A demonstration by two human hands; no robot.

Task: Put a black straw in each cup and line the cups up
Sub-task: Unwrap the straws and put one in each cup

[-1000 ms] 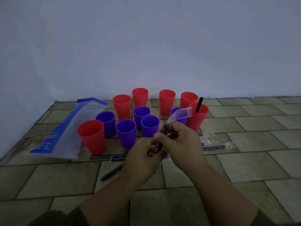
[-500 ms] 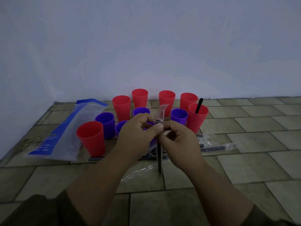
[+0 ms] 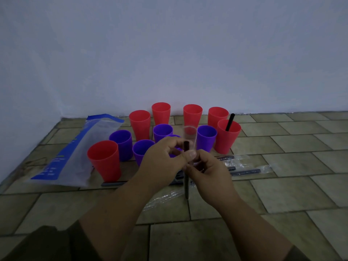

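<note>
Standing upright at the grip, a black straw [image 3: 186,147] is pinched between both hands: the left hand [image 3: 162,159] is curled round it with the thumb pressed on its upper part, and the right hand [image 3: 209,172] is closed on the shaft just under that. Above the grip the dark tip is seen inside the clear wrapper [image 3: 190,132], whose open end stands over it; below the grip the lower end hangs free above the floor tiles [image 3: 282,189]. A second ago the straw was held lower and slanted, with the wrapper end flapping rightward. It has since been raised and turned upright, so stripping is judged under way but not finished. Beyond the grip and to its right, one red cup [image 3: 228,140] is already fitted with a second straw [image 3: 230,122]. No straw is seen in the other red cups [image 3: 139,125] or the purple cups [image 3: 206,137], which stand in a loose cluster and not in a line, so most of the task is judged outstanding. More wrapped straws [image 3: 244,171] lie right of the grip, and a blue-and-clear bag [image 3: 75,151] lies well to its left.
</note>
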